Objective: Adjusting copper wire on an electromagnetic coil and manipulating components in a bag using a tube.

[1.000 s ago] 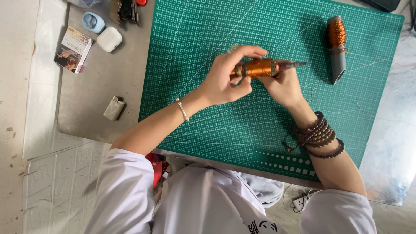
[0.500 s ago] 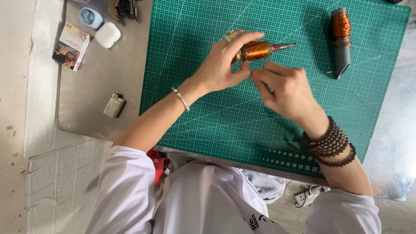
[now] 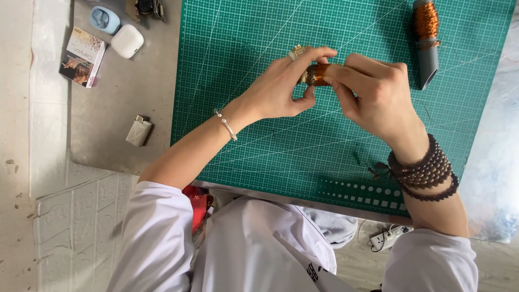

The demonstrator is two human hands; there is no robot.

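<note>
Fingers of both hands close on a small copper-wire coil (image 3: 315, 74) held just above the green cutting mat (image 3: 259, 146). Only a short orange-brown stretch of the coil shows between the two hands; the rest is hidden under the fingers. The left hand (image 3: 281, 89) pinches the coil's left end, with the index finger laid over the top and the thumb curled up from below; a ring sits on that index finger, and a thin silver bracelet (image 3: 226, 125) circles the wrist. The right hand (image 3: 378, 94) grips the coil's right part, its fingers wrapped over it and pointing left, so that the fingertips of the two hands meet at the coil. Several strands of dark beaded bracelets (image 3: 424, 170) wrap the right wrist.

On the mat well to the upper right lies a second coil (image 3: 426, 38), copper wire wound at its upper part and a grey sleeve at the lower end, apart from both hands. A few loose dark wire scraps (image 3: 376, 168) lie on the mat near the right wrist.

The mat rests on a grey tabletop (image 3: 108, 119). On that surface to the left of the mat are a small grey lighter-like box (image 3: 139, 130), a white earbud case (image 3: 127, 41), a pale blue case (image 3: 104, 19) and a small printed carton (image 3: 82, 57). White sleeves cover both upper arms at the bottom of the view.
</note>
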